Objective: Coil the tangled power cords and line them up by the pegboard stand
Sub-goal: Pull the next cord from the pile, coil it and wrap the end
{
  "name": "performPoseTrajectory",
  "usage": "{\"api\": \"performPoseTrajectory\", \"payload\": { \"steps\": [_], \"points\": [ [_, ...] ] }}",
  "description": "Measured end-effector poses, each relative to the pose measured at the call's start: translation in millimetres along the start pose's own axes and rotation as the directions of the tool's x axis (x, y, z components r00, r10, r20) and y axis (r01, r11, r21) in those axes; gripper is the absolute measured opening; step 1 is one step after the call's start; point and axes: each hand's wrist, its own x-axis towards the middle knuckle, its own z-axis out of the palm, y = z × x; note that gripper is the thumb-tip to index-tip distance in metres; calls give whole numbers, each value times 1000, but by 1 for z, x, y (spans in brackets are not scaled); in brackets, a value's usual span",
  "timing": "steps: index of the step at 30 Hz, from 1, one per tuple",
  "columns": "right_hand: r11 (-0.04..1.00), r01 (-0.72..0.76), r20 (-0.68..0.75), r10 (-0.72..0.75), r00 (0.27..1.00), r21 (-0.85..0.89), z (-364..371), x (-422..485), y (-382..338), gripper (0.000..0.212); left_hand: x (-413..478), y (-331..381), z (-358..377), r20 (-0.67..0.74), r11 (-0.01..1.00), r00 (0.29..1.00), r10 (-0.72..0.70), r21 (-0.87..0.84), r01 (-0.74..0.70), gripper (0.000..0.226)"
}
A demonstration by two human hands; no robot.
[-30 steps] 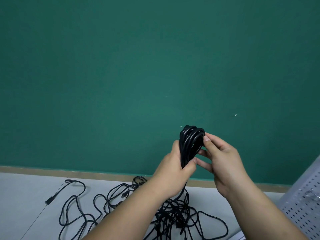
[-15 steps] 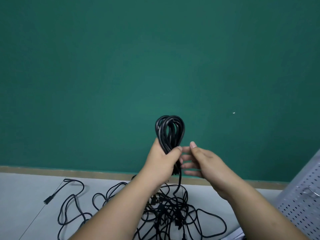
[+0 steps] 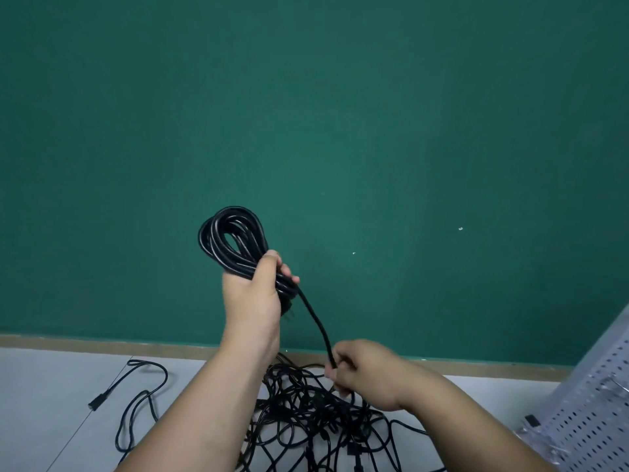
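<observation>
One glossy black coiled power cord (image 3: pixel 231 240) is raised near centre, the left grip (image 3: pixel 253 294) clenched round its loops so none spring loose. At five o'clock the right grip (image 3: pixel 366 371) closes round its trailing end, probably to feed in slack from the tangled black cord heap (image 3: pixel 306 413) at six o'clock.

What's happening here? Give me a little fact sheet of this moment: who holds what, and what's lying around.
Left hand: grips a coiled black cord, raised in front of the green wall
Right hand: lower, pinches the strand trailing down from the coil
Grey surface: a tangled pile of black cords below the hands; one cord loops out left, ending in a plug
Pegboard stand: grey, at the right edge, only partly in view
Coils lined up by the stand: none visible
</observation>
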Motion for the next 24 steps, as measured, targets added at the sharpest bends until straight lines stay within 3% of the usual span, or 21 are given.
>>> {"api": "performPoseTrajectory", "payload": {
  "steps": [3, 5, 7, 9, 14, 17, 18, 20, 22, 24],
  "points": [
    [998, 59, -96, -57, 994, 18, -16, -17, -12, 18, 15, 2, -14, -69, 969, 990, 122, 226, -104, 26],
    [978, 181, -241, -151, 959, 107, -33, -34, -24, 15, 20, 5, -21, -38, 926, 984, 172, 348, -148, 26],
    [905, 361, -455, -230, 860, 226, -51, -52, -42, 11, 19, 4, -20, 57, 908, 990, 132, 394, -144, 25],
    [850, 484, -610, -273, 743, 209, -61, -63, -54, 12, 10, 0, -13, 188, 916, 981, 44, 385, -114, 23],
    [928, 371, -768, -267, 581, -42, -57, -53, -36, 16, -11, -18, -6, 478, 879, 854, -207, 474, -52, 35],
    [900, 403, -857, -334, 393, -166, -61, -58, -38, 14, -19, -15, 1, 542, 911, 794, -275, 410, 36, 46],
    [897, 408, -865, -333, 374, -169, -62, -58, -38, 14, -22, -12, 3, 571, 929, 774, -274, 365, 59, 52],
    [920, 371, -856, -292, 427, -129, -62, -52, -34, 13, -25, -9, 6, 628, 931, 718, -300, 358, 75, 59],
    [935, 326, -840, -283, 463, -136, -63, -49, -26, 12, -28, -12, 5, 664, 899, 664, -345, 437, 30, 50],
    [922, 337, -844, -329, 422, -191, -64, -50, -25, 10, -34, -14, 6, 666, 869, 648, -369, 495, -14, 47]
  ]
}}
